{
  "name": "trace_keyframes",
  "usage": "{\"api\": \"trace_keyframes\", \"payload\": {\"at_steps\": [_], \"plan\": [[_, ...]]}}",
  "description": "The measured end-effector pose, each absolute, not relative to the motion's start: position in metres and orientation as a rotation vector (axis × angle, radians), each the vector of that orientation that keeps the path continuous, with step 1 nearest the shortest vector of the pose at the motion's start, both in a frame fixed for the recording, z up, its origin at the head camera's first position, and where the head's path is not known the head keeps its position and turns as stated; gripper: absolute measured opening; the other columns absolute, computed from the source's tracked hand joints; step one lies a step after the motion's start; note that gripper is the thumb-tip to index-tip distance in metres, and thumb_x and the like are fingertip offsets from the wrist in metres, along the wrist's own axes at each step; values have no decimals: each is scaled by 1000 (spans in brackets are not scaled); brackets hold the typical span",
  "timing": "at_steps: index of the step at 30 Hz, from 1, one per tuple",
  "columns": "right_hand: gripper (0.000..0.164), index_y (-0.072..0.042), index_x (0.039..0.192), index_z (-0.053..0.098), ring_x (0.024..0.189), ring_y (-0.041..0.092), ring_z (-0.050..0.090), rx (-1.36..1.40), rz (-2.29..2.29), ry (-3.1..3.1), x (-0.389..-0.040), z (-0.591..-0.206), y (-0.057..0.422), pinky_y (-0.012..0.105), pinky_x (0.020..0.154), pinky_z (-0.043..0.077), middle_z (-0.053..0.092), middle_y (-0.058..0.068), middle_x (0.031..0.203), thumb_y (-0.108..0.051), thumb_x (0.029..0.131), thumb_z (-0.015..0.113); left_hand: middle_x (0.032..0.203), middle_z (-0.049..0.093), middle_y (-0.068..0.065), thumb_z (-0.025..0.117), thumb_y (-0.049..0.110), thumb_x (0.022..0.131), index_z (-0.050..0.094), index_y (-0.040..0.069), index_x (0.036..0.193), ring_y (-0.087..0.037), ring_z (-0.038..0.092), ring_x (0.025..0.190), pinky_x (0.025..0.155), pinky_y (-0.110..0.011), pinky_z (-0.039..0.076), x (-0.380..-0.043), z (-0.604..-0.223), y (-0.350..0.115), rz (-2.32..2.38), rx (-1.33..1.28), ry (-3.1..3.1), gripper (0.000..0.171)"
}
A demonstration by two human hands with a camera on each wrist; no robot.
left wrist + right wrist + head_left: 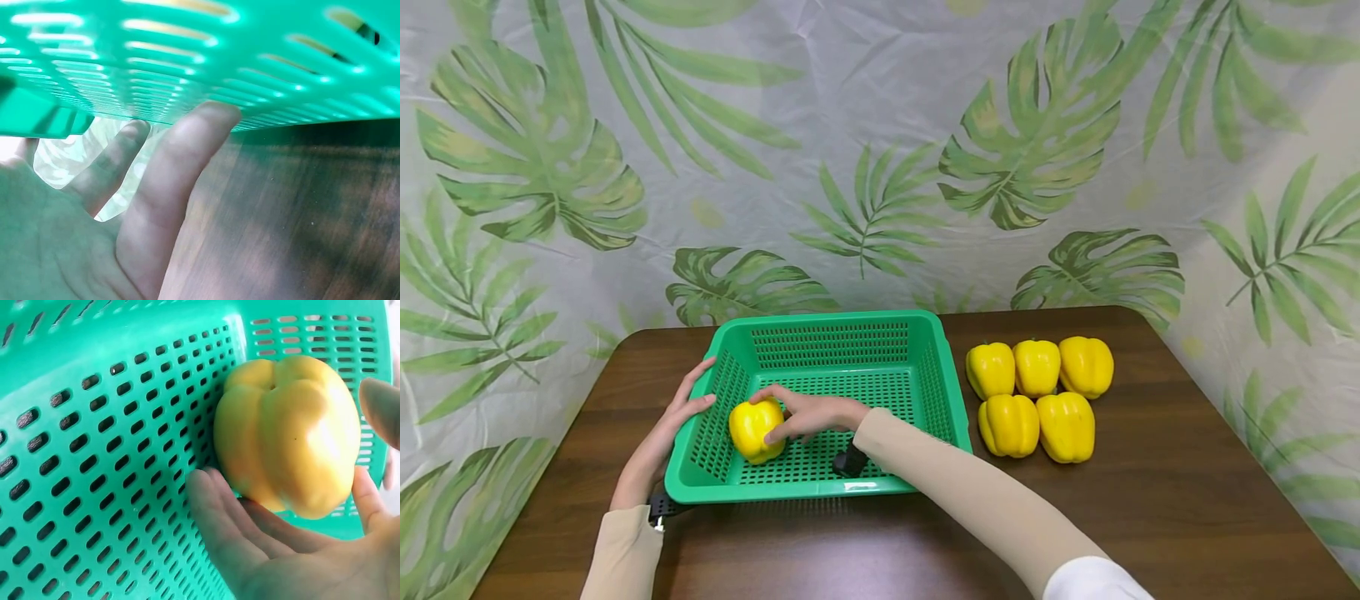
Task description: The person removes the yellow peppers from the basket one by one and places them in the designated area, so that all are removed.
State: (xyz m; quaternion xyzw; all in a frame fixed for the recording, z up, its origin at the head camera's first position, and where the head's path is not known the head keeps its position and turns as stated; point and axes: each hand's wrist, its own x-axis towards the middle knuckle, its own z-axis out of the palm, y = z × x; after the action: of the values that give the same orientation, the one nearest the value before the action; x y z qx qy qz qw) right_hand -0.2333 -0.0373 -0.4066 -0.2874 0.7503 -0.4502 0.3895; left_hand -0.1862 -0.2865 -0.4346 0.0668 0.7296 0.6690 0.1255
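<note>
A yellow bell pepper (756,432) sits in the left part of a green plastic basket (820,490). My right hand (808,415) reaches over the basket's front rim and holds that pepper, thumb and fingers spread around it. In the right wrist view the pepper (287,437) lies in the basket's corner, with fingers (219,519) below it, close to the slotted bottom. At the basket's left side, my left hand (658,433) rests against the outer wall with fairly straight fingers. The left wrist view has its fingers (178,169) beside the slotted wall.
Right of the basket, several more yellow bell peppers (1007,425) stand grouped in two rows on the dark wooden table (1165,483). A leaf-patterned curtain (880,167) hangs behind the table. Black wrist-camera mounts show at both wrists.
</note>
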Motion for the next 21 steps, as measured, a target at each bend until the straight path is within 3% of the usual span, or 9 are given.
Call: {"api": "trace_keyframes", "payload": {"at_steps": [10,21], "plan": [[48,-15,130,46,100,22,51,-753,-1247,1923,-233,-409,-45,32,86,46,43,5,130,0,88,63,156,-5,-14,36,28,103,5,33,154,-45,24,130,91,-47,43,-187,-435,-286,1944,184,2143,59],[41,-11,122,55,97,22,51,-661,-1375,1913,-235,-408,-48,32,80,49,38,5,139,4,85,67,156,-6,-14,36,28,103,5,32,154,-47,24,130,91,-50,43,-187,-435,-286,1944,167,2141,59]]}}
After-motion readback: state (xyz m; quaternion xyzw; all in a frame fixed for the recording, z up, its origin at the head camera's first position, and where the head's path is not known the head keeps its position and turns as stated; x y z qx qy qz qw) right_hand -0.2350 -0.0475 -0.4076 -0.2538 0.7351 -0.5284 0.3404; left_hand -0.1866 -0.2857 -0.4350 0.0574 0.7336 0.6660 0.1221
